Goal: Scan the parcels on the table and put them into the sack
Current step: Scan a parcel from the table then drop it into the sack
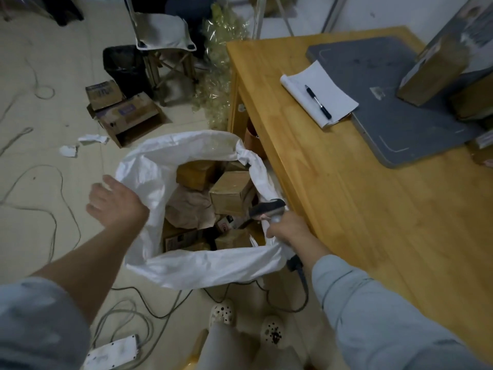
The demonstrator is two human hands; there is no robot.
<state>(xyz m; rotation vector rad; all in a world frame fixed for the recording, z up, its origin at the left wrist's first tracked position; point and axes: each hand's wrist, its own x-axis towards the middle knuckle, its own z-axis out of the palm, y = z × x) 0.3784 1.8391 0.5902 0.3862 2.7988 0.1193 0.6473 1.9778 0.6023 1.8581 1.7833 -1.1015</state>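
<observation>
The scanner [266,206] and sack [149,166] rim are gripped by the right hand [288,229] beside the table [346,209] edge; the left hand [114,201] is spread at the left rim.

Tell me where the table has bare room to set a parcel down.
Bare wood fills the near part of the table, between the grey mat and the right hand holding the scanner. A narrower strip runs left of the notepad. The far right corner is crowded with parcels.

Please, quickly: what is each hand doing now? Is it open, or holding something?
Left hand: open, holds nothing, near the rim of the sack.
Right hand: grips the scanner.
</observation>
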